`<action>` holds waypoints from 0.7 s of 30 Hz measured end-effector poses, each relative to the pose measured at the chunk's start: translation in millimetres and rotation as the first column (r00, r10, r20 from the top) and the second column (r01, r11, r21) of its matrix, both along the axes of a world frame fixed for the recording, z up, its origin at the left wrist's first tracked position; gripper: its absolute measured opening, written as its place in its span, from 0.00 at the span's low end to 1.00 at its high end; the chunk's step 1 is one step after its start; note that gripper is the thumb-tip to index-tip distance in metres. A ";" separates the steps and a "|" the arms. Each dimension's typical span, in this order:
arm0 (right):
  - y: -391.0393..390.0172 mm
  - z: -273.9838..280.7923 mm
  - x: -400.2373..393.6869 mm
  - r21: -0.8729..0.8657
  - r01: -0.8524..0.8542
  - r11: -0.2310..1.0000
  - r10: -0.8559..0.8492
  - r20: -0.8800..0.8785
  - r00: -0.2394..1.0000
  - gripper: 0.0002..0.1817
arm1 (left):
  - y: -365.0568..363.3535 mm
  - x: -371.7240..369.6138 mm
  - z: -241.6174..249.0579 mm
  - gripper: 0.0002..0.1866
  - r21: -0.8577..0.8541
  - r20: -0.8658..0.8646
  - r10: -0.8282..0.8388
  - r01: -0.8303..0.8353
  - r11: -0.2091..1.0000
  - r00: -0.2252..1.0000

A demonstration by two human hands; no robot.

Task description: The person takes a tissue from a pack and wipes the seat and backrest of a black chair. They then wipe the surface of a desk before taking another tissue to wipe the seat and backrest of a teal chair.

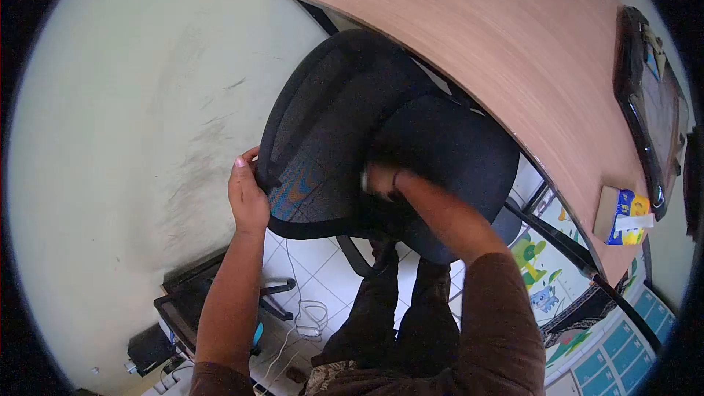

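Note:
A black office chair (440,147) with a mesh backrest (315,125) stands in front of me, tucked against the desk's edge. My left hand (248,194) grips the backrest's left rim, its thumb showing and the other fingers curled partly behind the frame. Over the spot where backrest and seat meet, my right hand (383,180) is smeared by motion. Something whitish shows at its fingers, too blurred to name. A dark band circles the right wrist.
A wooden desk (469,22) curves along the upper right, bearing a tissue pack (627,216) and a dark-framed, plastic-covered object (649,110). At left is a scuffed wall (147,117). White cables (312,319) lie on the tiled floor (323,271) near my feet.

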State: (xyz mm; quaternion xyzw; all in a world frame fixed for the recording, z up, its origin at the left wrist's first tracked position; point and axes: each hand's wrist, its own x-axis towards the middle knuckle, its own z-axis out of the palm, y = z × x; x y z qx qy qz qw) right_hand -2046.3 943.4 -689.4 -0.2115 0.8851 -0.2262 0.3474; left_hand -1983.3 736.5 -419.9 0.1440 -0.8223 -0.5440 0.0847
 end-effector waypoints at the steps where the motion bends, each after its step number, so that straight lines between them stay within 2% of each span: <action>1: -4.1 -12.4 14.8 0.014 -0.373 0.928 0.372 -0.091 0.924 0.20 | 1.8 0.1 1.7 0.31 -0.012 0.009 0.009 -0.009 1.000 1.000; 3: 15.4 -27.7 12.3 -0.017 -0.153 0.988 0.152 -0.055 0.987 0.20 | 3.0 -1.0 5.2 0.31 -0.020 0.019 0.015 -0.015 1.000 1.000; 5: 46.2 -51.8 5.8 -0.036 0.068 0.997 -0.069 -0.014 0.998 0.20 | 3.4 0.5 6.2 0.30 -0.041 0.034 0.026 -0.025 0.999 0.999; 6: 66.5 -87.8 -19.9 -0.124 0.386 0.914 -0.403 -0.172 0.899 0.20 | 0.9 0.3 4.6 0.30 -0.032 0.036 0.025 -0.023 0.999 0.999; 7: 87.3 -49.6 -36.9 -0.294 0.733 0.614 -0.788 -0.168 0.593 0.18 | -2.0 0.8 0.4 0.30 0.014 0.031 0.030 -0.030 0.999 0.999; 9: 115.5 -87.6 -77.8 -0.401 0.881 0.250 -0.968 -0.085 0.236 0.23 | -3.0 1.8 -3.1 0.30 0.068 0.039 0.048 -0.050 0.996 0.998; 10: 115.0 -91.0 -81.6 -0.386 0.885 0.258 -0.966 -0.090 0.242 0.23 | -0.2 1.6 2.0 0.30 0.017 0.039 0.052 -0.053 0.998 0.998; 11: 107.8 -85.4 -86.7 -0.287 0.878 0.383 -0.924 -0.110 0.367 0.21 | 1.0 1.0 2.9 0.30 -0.036 0.037 0.057 -0.055 0.998 0.998; 12: 96.4 -82.1 -89.2 -0.187 0.847 0.498 -0.867 -0.118 0.484 0.19 | -0.2 0.1 -1.8 0.29 0.017 -0.005 0.066 -0.066 0.998 0.998; 13: 76.6 -87.4 -83.8 -0.029 0.712 0.702 -0.709 -0.123 0.694 0.18 | -0.3 0.6 -2.0 0.29 0.025 0.001 0.072 -0.072 0.997 0.997; 14: 52.3 -90.6 -75.6 0.127 0.515 0.848 -0.507 -0.090 0.857 0.17 | 0.1 0.4 -0.1 0.29 0.033 0.014 0.066 -0.066 0.997 0.998; 15: 38.3 -64.2 -51.5 0.065 0.244 0.968 -0.247 0.043 0.968 0.16 | -0.5 -0.5 1.5 0.29 0.041 0.025 0.058 -0.059 0.997 0.998; 16: 24.0 -33.8 -27.1 -0.072 -0.010 0.997 0.022 0.167 0.986 0.16 | -1.9 -0.7 0.8 0.27 0.030 0.021 0.060 -0.061 0.998 0.998; 17: 24.0 -50.5 6.5 -0.112 -0.244 0.963 0.266 0.272 0.925 0.16 | -0.5 -0.9 0.5 0.27 0.039 0.023 0.069 -0.069 0.997 0.997; 18: 24.0 -67.5 39.7 -0.201 -0.438 0.876 0.482 0.365 0.797 0.17 | 0.7 -0.6 1.4 0.26 0.022 0.020 0.069 -0.069 0.997 0.997; 20: 22.3 -72.3 53.1 -0.151 -0.497 0.854 0.410 0.784 0.466 0.18 | 1.4 -1.2 3.9 0.24 0.016 0.020 0.067 -0.068 0.998 0.998; 21: 38.9 -66.3 49.3 -0.135 -0.438 0.889 0.418 0.630 0.654 0.18 | 1.3 -1.8 4.5 0.23 -0.010 0.025 0.057 -0.057 0.998 0.998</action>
